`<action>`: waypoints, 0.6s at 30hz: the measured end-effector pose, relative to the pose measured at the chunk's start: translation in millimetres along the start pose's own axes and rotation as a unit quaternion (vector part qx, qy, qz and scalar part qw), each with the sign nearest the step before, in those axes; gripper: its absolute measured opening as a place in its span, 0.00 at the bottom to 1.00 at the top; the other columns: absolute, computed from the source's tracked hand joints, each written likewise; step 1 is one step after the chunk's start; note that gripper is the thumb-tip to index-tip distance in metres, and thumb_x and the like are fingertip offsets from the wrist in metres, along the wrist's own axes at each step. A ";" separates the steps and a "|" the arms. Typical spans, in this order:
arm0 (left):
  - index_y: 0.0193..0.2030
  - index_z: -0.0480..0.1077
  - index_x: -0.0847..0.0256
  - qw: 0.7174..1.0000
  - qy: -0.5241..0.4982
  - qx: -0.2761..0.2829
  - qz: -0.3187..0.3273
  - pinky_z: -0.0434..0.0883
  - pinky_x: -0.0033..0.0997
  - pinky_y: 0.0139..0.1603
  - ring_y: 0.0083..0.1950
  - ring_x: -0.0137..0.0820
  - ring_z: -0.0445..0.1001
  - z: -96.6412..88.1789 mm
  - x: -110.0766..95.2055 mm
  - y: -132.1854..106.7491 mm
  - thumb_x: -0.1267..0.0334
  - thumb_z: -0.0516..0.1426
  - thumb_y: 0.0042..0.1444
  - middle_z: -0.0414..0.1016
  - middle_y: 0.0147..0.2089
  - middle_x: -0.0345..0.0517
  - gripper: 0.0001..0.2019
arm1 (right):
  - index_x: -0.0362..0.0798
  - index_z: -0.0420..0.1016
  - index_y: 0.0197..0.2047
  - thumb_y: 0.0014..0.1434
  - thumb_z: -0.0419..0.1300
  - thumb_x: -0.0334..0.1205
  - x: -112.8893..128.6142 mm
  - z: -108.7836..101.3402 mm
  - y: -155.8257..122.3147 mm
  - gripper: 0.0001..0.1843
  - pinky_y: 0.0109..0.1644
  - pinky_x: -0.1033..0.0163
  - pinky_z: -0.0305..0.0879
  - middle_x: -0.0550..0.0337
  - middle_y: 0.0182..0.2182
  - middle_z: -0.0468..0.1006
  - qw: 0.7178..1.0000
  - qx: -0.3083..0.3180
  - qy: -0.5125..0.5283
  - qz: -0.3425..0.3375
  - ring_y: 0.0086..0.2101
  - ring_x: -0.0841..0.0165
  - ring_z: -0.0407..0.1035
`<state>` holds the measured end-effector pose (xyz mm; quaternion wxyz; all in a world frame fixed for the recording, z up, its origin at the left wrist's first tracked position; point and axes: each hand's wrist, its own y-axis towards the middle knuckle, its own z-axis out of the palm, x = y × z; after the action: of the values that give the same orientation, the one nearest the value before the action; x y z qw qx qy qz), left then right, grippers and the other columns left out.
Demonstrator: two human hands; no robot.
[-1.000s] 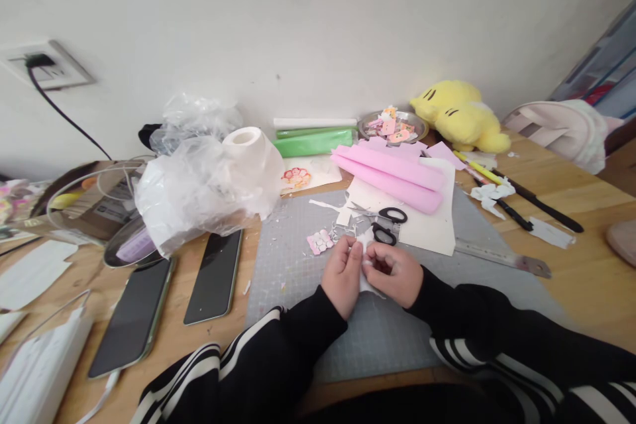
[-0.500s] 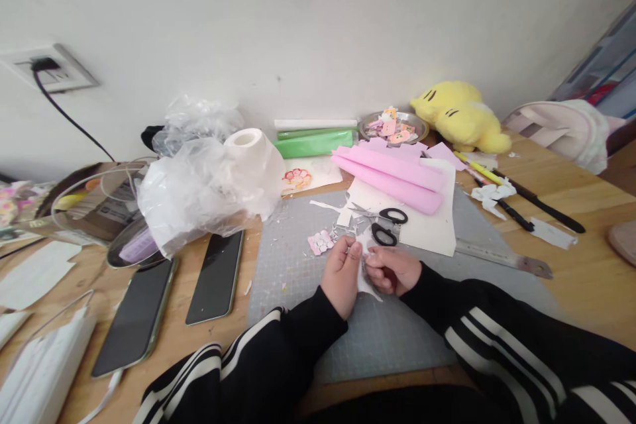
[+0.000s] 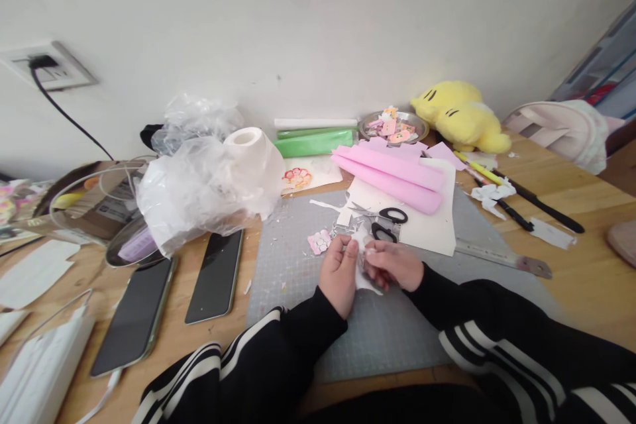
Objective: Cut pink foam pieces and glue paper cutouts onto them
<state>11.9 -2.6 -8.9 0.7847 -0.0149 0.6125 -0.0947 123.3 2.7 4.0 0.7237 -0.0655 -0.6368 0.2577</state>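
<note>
Two bare hands meet over the grey mat (image 3: pixel 397 348), a thin white piece (image 3: pixel 366 281) between them. The left hand (image 3: pixel 339 273) pinches it, thumb against curled forefinger. The right hand (image 3: pixel 396 265) has its fingers bent in at the piece's right side; whether they grip it or only touch it, I cannot tell.

The piece looks soft and thin, so it could tear or crease if the two hands pull apart or the left thumb presses too hard. Should the left pinch slacken, it could slip down onto the mat. The scissors (image 3: pixel 380 214) lie just beyond the fingers, with one black loop near the right hand; a careless knuckle might knock them. The loose scraps (image 3: pixel 342 230) and the pink patterned piece (image 3: pixel 320 242) are near the left knuckles, and a sideways sweep could scatter or mix them.

Much of the white piece is behind the fingers, so its full outline is hidden. The right fingertips are blurred, and something darker beneath them is too indistinct to name. The right hand's lower fingers are partly in shadow. Both striped sleeves (image 3: pixel 293 344) run out of view at the bottom.
</note>
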 end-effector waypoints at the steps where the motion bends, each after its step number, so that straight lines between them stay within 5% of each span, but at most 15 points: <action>1: 0.26 0.57 0.60 1.000 -0.007 0.006 -0.009 0.57 0.21 0.17 0.15 0.22 0.59 0.5 -1.0 -0.3 0.54 0.51 0.49 0.61 0.15 0.31 0.12 | 0.46 0.58 0.21 0.37 0.54 0.40 -2.0 1.8 0.0 0.08 0.12 0.73 0.50 0.71 0.10 0.63 1.000 -0.006 -0.028 -0.002 0.10 0.79 0.54; 11: 0.26 0.58 0.61 0.999 -0.017 0.025 -0.035 0.54 0.19 0.15 0.12 0.21 0.58 2.8 -4.0 -1.2 0.51 0.54 0.45 0.61 0.12 0.30 0.14 | 0.44 0.59 0.15 0.36 0.52 0.38 -2.7 4.1 -2.5 0.07 0.12 0.75 0.51 0.69 0.09 0.64 0.999 -0.012 -0.036 0.005 0.10 0.81 0.55; 18: 0.26 0.60 0.62 1.000 -0.021 0.013 0.002 0.60 0.22 0.23 0.20 0.22 0.62 -0.1 1.0 1.6 0.56 0.54 0.47 0.64 0.18 0.33 0.11 | 0.47 0.56 0.18 0.33 0.51 0.40 0.6 -4.2 5.0 0.07 0.09 0.75 0.48 0.73 0.09 0.62 0.996 -0.048 0.069 0.025 0.09 0.80 0.53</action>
<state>12.2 -1.2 -10.1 0.7975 -0.0049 0.5949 -0.1006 125.9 8.3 1.7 0.7554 -0.1340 -0.5948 0.2400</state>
